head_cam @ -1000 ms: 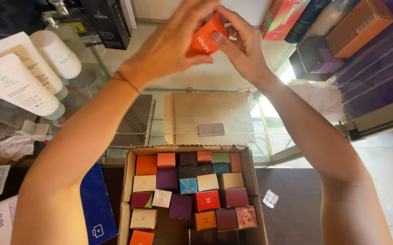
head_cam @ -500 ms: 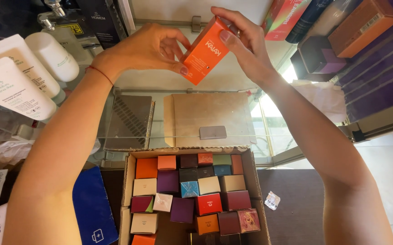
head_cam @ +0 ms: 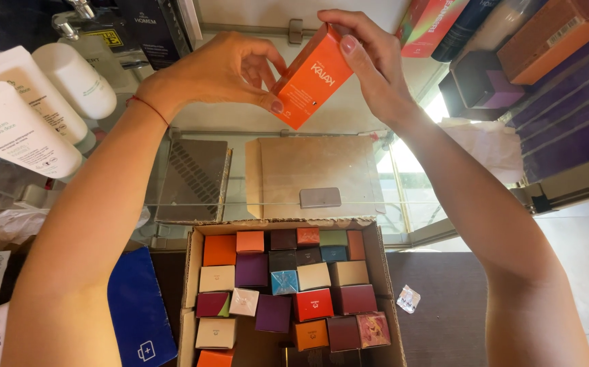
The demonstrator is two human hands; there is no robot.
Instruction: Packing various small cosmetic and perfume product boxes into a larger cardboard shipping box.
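orange box (head_cam: pixel 312 78) | slim, rectangular carton, white lettering on its face | tilted, top end leaning right | held aloft, far above the open cardboard carton

- The left hand (head_cam: pixel 223 71) sits in the upper middle of the frame, palm turned away, fingers curled, thumb tip pressed to the lower edge of what it helps hold.
- A thin red thread circles the left wrist.
- The left forearm runs from the lower left corner up to that wrist.
- The right hand (head_cam: pixel 366 58) is at top centre, fingers arched over the top, thumb along the side.
- The right forearm slants down to the lower right corner.
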